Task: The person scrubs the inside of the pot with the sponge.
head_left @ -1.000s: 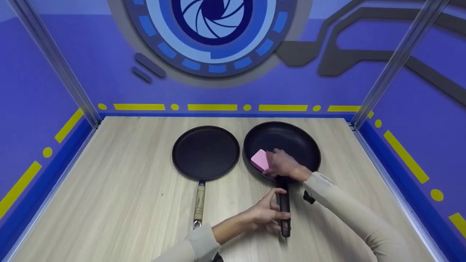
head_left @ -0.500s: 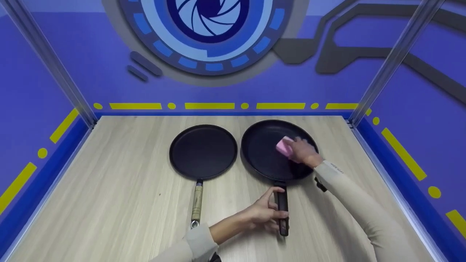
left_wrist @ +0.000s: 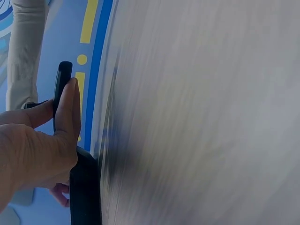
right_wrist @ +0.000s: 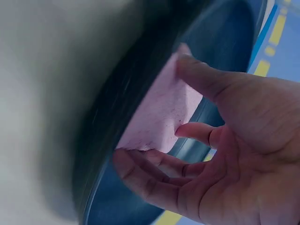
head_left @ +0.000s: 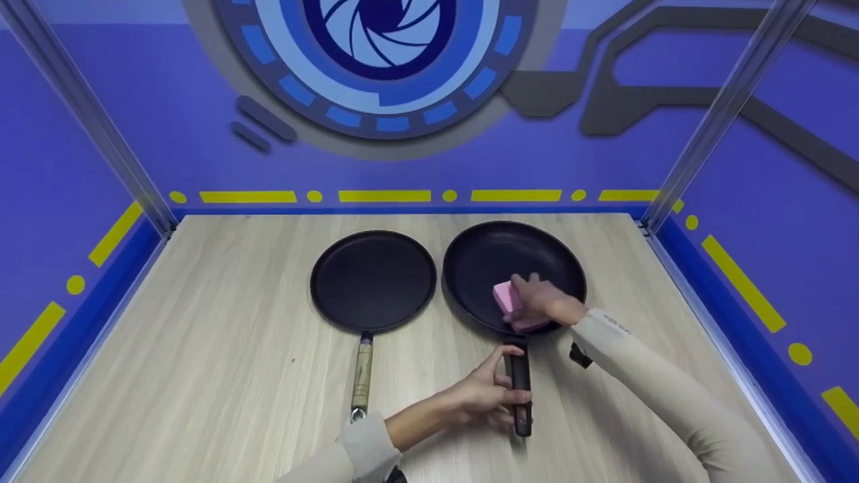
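Pink sponge (head_left: 504, 295), right of center, inside the deeper pan (head_left: 503, 251) near its lower rim; the right hand (head_left: 540, 298) grasps it between thumb and fingers. At lower center, the left hand (head_left: 486, 396) grips the pan's handle (head_left: 521, 372). A shallow pan (head_left: 372, 282) lies just beside, to the left, on the table (head_left: 221, 349). The step appears to be wiping; a next stroke would call for 1 hand steadying, 1 pressing.

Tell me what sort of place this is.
Probably a purpose-built demo or recording booth rather than a kitchen: printed blue panels and metal corner posts border a wood-grain tabletop bearing two black pans.
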The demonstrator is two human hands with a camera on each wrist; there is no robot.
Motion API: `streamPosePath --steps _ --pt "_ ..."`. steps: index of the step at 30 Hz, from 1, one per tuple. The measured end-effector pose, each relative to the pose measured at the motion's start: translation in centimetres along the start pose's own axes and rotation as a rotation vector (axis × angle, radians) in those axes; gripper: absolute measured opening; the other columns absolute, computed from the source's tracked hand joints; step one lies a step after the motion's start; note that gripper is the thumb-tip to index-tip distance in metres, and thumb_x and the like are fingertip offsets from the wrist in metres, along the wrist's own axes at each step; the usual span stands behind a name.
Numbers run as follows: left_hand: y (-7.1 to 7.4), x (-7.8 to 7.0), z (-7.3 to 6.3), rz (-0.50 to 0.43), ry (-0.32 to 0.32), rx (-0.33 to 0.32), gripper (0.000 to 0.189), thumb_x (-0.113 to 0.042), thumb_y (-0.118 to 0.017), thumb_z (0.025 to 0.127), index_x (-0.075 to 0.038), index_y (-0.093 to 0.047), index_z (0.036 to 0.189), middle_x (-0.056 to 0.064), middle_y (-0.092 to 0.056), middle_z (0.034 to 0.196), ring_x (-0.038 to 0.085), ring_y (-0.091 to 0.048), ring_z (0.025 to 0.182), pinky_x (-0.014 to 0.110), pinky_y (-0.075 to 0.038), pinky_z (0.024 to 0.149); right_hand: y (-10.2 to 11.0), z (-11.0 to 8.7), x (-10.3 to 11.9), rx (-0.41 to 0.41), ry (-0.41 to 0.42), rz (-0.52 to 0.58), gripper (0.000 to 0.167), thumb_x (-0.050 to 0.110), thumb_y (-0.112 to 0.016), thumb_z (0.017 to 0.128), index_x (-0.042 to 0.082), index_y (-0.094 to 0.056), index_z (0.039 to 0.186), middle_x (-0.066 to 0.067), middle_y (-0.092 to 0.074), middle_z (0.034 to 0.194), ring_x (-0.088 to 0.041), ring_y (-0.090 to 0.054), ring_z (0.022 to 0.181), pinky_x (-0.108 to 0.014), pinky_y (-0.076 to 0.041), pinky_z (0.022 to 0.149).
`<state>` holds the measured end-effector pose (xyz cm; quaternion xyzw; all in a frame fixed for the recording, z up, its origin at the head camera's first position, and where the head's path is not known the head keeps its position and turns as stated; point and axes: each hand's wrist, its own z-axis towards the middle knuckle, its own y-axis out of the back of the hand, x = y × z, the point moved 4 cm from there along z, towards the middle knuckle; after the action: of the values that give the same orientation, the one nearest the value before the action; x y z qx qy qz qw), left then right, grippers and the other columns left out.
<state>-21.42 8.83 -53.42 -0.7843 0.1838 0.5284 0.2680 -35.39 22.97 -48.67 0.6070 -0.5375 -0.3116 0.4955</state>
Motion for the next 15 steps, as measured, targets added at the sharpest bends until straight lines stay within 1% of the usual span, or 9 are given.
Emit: streamPosePath --steps 2,6,9,10,12,15 --pt "0.1 0.0 0.0 -0.005 -0.002 -0.001 0.062 0.005 -0.068 0.093 -0.028 -0.042 0.139 0.010 -0.070 0.093 0.024 -0.075 0.072 0.040 -0.067 0.067 -0.3 0.3 1.3 -0.008 0.018 -0.005 0.081 0.039 -0.084 0.083 0.002 -0.042 0.142 -0.033 -0.051 0.125 -0.048 -0.062 0.103 -0.059 -0.059 0.089" --pt "0.2 0.0 -0.1 -0.009 0.003 -0.012 0.063 0.006 -0.068 0.093 -0.028 -0.042 0.139 0.009 -0.069 0.092 0.020 -0.073 0.069 0.037 -0.067 0.064 -0.4 1.8 4.0 -0.036 0.109 -0.064 0.069 0.039 -0.083 0.084 0.002 -0.049 0.131 -0.030 -0.053 0.120 -0.046 -0.062 0.099 -0.057 -0.061 0.083" --pt "0.2 0.2 -0.1 -0.008 0.008 -0.015 0.063 0.006 -0.069 0.093 -0.028 -0.042 0.139 0.009 -0.069 0.093 0.022 -0.074 0.070 0.035 -0.067 0.062 -0.3 3.3 5.5 -0.052 0.148 -0.098 0.060 0.038 -0.081 0.086 0.001 -0.054 0.125 -0.025 -0.055 0.121 -0.045 -0.061 0.100 -0.057 -0.061 0.084" --pt "0.2 0.2 -0.1 -0.010 0.009 -0.014 0.063 0.006 -0.069 0.093 -0.028 -0.042 0.139 0.009 -0.069 0.093 0.023 -0.075 0.072 0.035 -0.067 0.062 -0.3 3.8 5.8 -0.053 0.134 -0.088 0.061 0.039 -0.080 0.087 0.001 -0.054 0.128 -0.025 -0.054 0.124 -0.046 -0.060 0.103 -0.058 -0.060 0.086" --pt "0.1 0.2 -0.1 -0.009 0.006 -0.014 0.063 0.005 -0.069 0.093 -0.028 -0.041 0.140 0.009 -0.069 0.093 0.025 -0.076 0.074 0.036 -0.067 0.063 0.0 4.9 6.0 -0.062 0.077 -0.049 0.061 0.041 -0.077 0.090 0.002 -0.054 0.131 -0.026 -0.053 0.129 -0.049 -0.059 0.110 -0.059 -0.058 0.093" --pt "-0.1 0.3 -0.1 -0.004 0.007 -0.009 0.063 0.004 -0.069 0.094 -0.028 -0.041 0.141 0.007 -0.069 0.093 0.023 -0.075 0.074 0.038 -0.067 0.066 0.3 6.6 5.4 -0.076 -0.040 0.029 0.066 0.043 -0.075 0.092 0.002 -0.051 0.136 -0.031 -0.048 0.136 -0.051 -0.056 0.120 -0.062 -0.053 0.101"
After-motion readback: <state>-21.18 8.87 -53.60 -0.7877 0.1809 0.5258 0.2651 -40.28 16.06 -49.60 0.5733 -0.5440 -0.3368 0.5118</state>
